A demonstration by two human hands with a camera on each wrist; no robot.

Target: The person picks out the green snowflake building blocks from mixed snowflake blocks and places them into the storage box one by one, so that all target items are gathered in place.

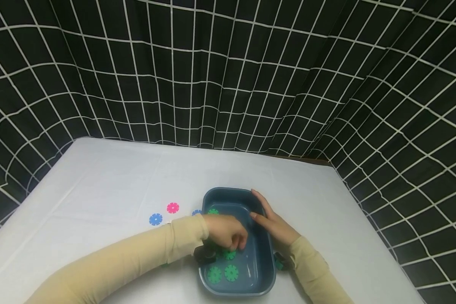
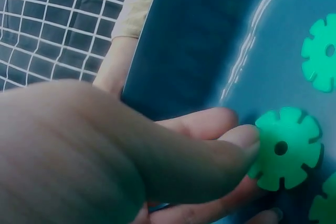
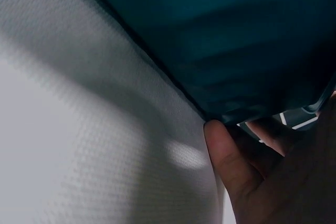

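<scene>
My left hand [image 1: 226, 231] reaches into a blue-grey plastic basin [image 1: 267, 270]. In the left wrist view its thumb and fingers pinch the edge of a green notched disc [image 2: 296, 153] with a round hole in its middle. More green discs [image 1: 231, 273] lie on the basin floor near the front, and another green disc [image 1: 213, 212] shows towards the back left. My right hand [image 1: 275, 223] grips the basin's right side, thumb over the rim and fingers along the outer wall.
Left of the basin, a pink disc [image 1: 172, 207] and a blue disc [image 1: 156, 219] lie on the white tablecloth [image 1: 110, 190]. A second blue disc [image 1: 196, 212] sits against the basin's left side. Behind the table hangs a black curtain [image 1: 197, 84] with white grid lines.
</scene>
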